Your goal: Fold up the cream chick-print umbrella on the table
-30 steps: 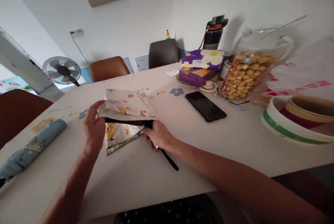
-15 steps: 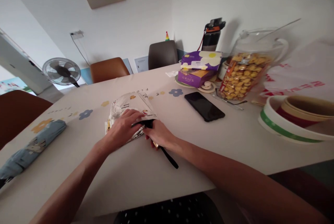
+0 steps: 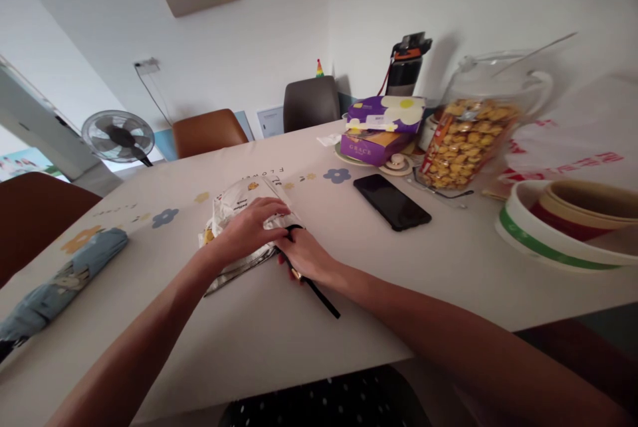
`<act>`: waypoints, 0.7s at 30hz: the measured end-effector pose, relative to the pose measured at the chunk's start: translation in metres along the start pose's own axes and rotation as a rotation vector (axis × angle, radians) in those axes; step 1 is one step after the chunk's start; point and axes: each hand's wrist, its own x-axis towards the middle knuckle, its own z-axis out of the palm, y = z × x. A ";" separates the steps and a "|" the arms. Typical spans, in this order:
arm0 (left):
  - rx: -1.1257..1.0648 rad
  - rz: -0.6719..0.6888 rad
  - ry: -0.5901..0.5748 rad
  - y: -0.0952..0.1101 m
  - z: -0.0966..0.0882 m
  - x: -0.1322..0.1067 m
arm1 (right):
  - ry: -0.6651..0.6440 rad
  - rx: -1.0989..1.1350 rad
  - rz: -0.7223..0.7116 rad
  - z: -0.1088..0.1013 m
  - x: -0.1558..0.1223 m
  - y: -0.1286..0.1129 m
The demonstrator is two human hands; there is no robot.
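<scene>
A flattened white bundle [image 3: 230, 196] with small cartoon prints and lettering lies on the table; it looks like thin folded material. My left hand [image 3: 254, 224] rests across it, fingers stretched out, its thumb reaching to the black strap by my other hand. My right hand [image 3: 304, 254] is closed around a black strap [image 3: 321, 297] at the bundle's near right corner. One end of the strap trails toward me over the tabletop, and a small gold-coloured piece [image 3: 298, 275] shows under the right fingers. What else the right palm covers is hidden.
A folded blue umbrella [image 3: 70, 277] lies at the left. To the right are a black phone [image 3: 391, 202], glasses [image 3: 443, 192], purple boxes [image 3: 366, 146], a dark bottle [image 3: 403, 75], a snack-filled pitcher [image 3: 468, 141] and nested bowls [image 3: 543, 241]. Chairs [image 3: 209, 133] stand beyond the table.
My left hand has slid right and slightly up over the bundle, closer to my right hand. The black strap between the hands has shortened. More of the bundle's near left edge shows.
</scene>
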 end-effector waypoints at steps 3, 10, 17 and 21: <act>0.181 0.129 -0.110 0.009 0.004 0.016 | -0.008 -0.017 -0.011 0.000 0.000 -0.001; 0.341 0.182 -0.087 0.010 0.007 0.032 | 0.000 -0.085 -0.006 0.001 0.002 0.002; 0.083 0.098 0.529 0.004 0.004 0.013 | -0.002 0.098 0.081 0.004 -0.001 0.000; 0.035 0.188 0.218 -0.005 0.012 -0.012 | 0.012 0.253 0.079 0.004 -0.003 0.000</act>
